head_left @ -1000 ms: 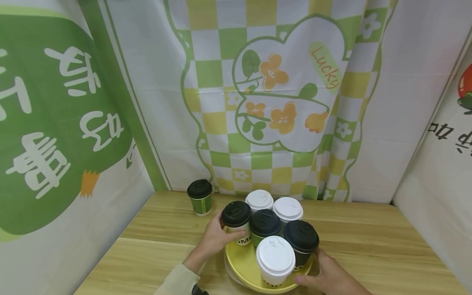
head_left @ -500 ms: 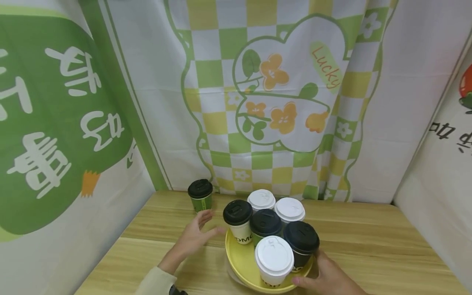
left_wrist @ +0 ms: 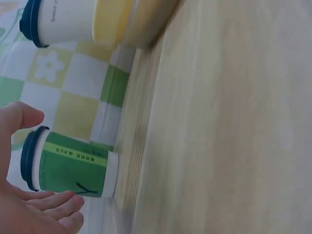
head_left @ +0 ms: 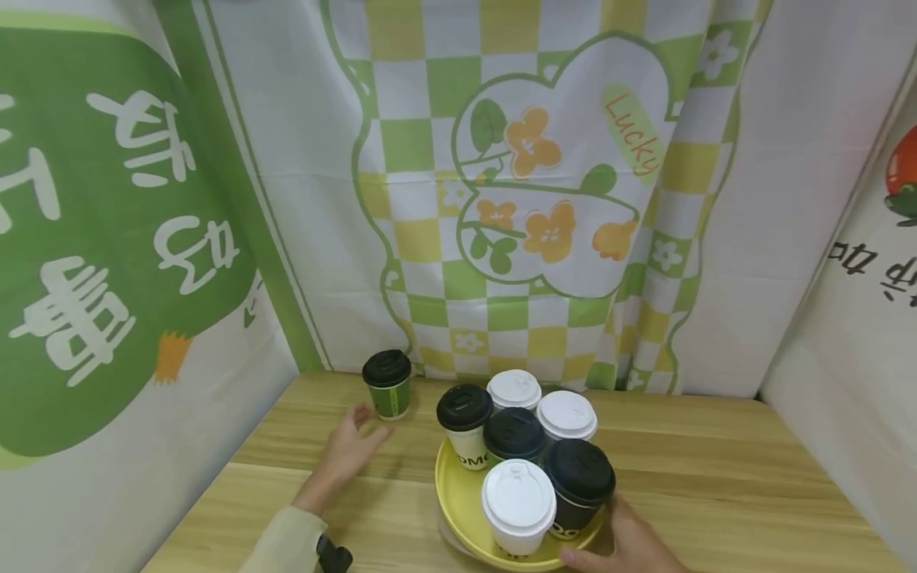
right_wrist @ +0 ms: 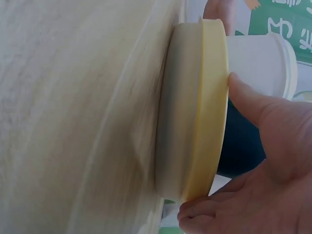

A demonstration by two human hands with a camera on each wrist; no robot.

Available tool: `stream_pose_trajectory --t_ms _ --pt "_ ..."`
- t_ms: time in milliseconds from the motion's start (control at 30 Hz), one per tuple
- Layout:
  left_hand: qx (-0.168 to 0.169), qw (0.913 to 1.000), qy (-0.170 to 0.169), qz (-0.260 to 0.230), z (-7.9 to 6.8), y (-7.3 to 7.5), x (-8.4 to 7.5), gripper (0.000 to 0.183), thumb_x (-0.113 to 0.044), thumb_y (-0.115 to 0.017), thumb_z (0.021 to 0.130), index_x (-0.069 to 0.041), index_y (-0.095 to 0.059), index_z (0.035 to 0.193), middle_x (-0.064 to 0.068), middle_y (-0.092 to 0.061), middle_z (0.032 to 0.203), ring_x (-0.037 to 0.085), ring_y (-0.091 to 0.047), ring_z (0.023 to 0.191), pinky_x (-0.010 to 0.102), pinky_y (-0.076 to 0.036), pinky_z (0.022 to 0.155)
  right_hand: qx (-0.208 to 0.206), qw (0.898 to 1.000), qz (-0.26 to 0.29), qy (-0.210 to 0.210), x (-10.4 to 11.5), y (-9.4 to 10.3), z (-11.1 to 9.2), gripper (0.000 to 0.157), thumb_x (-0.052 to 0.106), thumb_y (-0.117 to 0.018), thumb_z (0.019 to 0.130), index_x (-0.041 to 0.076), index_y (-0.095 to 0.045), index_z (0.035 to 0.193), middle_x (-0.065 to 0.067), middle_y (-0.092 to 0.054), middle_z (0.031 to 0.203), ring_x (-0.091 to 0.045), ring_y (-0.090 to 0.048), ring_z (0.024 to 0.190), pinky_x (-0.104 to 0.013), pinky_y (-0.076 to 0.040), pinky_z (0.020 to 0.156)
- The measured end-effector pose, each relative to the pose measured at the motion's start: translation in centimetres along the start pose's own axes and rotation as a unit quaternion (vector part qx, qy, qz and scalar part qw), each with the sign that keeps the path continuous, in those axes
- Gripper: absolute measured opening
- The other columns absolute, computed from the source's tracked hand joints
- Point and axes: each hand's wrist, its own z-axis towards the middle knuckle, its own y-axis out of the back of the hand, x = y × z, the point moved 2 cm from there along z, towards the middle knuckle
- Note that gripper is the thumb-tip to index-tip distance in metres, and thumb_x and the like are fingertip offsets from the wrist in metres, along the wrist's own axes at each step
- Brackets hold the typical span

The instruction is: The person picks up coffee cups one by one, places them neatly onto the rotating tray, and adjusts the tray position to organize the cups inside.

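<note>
At the back left of the table stands a green paper cup (head_left: 390, 401) with a black lid, upright. My left hand (head_left: 349, 447) reaches toward it with fingers spread; in the left wrist view the cup (left_wrist: 73, 165) lies beyond the thumb and fingers, and contact cannot be told. A round yellow tray (head_left: 458, 501) carries several lidded paper cups, among them a white cup (head_left: 519, 509) in front and a black cup (head_left: 577, 487) at the right. My right hand (head_left: 634, 541) holds the tray's right edge, thumb and fingertips against the rim (right_wrist: 209, 122), beside the black cup.
The tray rests on a paler round base on the wooden table (head_left: 702, 477). A black-lidded white cup (head_left: 467, 446) and two white-lidded cups (head_left: 567, 414) are also on it. Printed curtains (head_left: 530, 199) hang behind and at both sides.
My left hand has let go of the black-lidded white cup and moved left toward the green cup. The tray has turned slightly: its front cup shifts left, its back cups right.
</note>
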Motion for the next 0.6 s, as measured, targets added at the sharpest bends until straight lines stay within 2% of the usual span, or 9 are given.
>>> stream_pose_trajectory --t_ms 133,233,333,367,400,500,600 --pt "-0.013 0.9996 -0.008 0.024 1.2 0.5 0.1 0.089 -0.03 -0.07 0.101 0.012 -0.019 0.162 0.037 -0.03 0.166 0.053 -0.031 0.155 0.065 -0.03 0.126 0.007 1.0 -0.014 0.019 0.2 0.7 -0.4 0.1 0.039 -0.092 0.081 0.006 -0.038 0.158 -0.013 -0.059 0.151 -0.031 -0.056 0.137 -0.037 -0.051 0.107" --pt "-0.015 0.999 -0.013 0.041 2.2 0.8 0.1 0.092 -0.032 -0.07 0.101 0.01 -0.017 0.163 0.036 -0.027 0.168 0.055 -0.03 0.155 0.067 -0.031 0.125 0.006 0.999 -0.03 0.034 0.4 1.6 -0.6 0.111 0.042 -0.094 0.078 0.013 -0.029 0.164 -0.02 -0.057 0.154 -0.039 -0.056 0.137 -0.05 -0.054 0.106" --pt "-0.015 0.9984 -0.019 0.051 3.2 1.0 0.1 0.096 -0.035 -0.072 0.1 0.01 -0.016 0.163 0.037 -0.024 0.168 0.057 -0.037 0.151 0.069 -0.035 0.122 0.014 0.998 -0.048 0.049 0.3 2.7 -0.4 0.122 0.05 -0.093 0.077 0.019 -0.019 0.169 -0.024 -0.049 0.16 -0.047 -0.051 0.141 -0.061 -0.051 0.107" --pt "-0.017 0.9982 -0.019 0.053 3.5 1.0 0.1 0.097 -0.036 -0.073 0.099 0.01 -0.017 0.163 0.038 -0.025 0.168 0.057 -0.039 0.149 0.069 -0.036 0.121 0.022 0.997 -0.047 0.049 0.2 3.0 -0.2 0.125 0.052 -0.092 0.077 0.021 -0.015 0.17 -0.023 -0.045 0.164 -0.047 -0.048 0.144 -0.06 -0.05 0.11" --pt "-0.02 0.998 -0.02 0.057 3.8 1.0 0.0 0.098 -0.036 -0.074 0.098 0.01 -0.017 0.163 0.038 -0.025 0.167 0.058 -0.04 0.148 0.069 -0.037 0.121 0.028 0.997 -0.051 0.058 0.0 3.4 0.0 0.125 0.052 -0.091 0.078 0.017 -0.014 0.171 -0.025 -0.043 0.165 -0.049 -0.046 0.146 -0.061 -0.048 0.111" --pt "-0.031 0.997 -0.021 0.067 4.6 0.9 -0.1 0.102 -0.039 -0.078 0.095 0.008 -0.019 0.163 0.038 -0.028 0.166 0.058 -0.041 0.147 0.069 -0.039 0.12 0.036 0.995 -0.071 0.057 -0.8 4.1 0.8 0.128 0.056 -0.09 0.078 0.006 -0.015 0.17 -0.025 -0.037 0.168 -0.047 -0.04 0.151 -0.049 -0.045 0.117" --pt "-0.033 0.997 -0.018 0.068 5.3 0.7 0.1 0.105 -0.04 -0.08 0.094 0.008 -0.018 0.163 0.038 -0.028 0.166 0.058 -0.037 0.149 0.069 -0.038 0.12 0.028 0.993 -0.085 0.082 -1.8 4.5 1.4 0.13 0.053 -0.092 0.076 -0.011 -0.02 0.163 -0.032 -0.04 0.163 -0.051 -0.042 0.148 -0.04 -0.043 0.118"
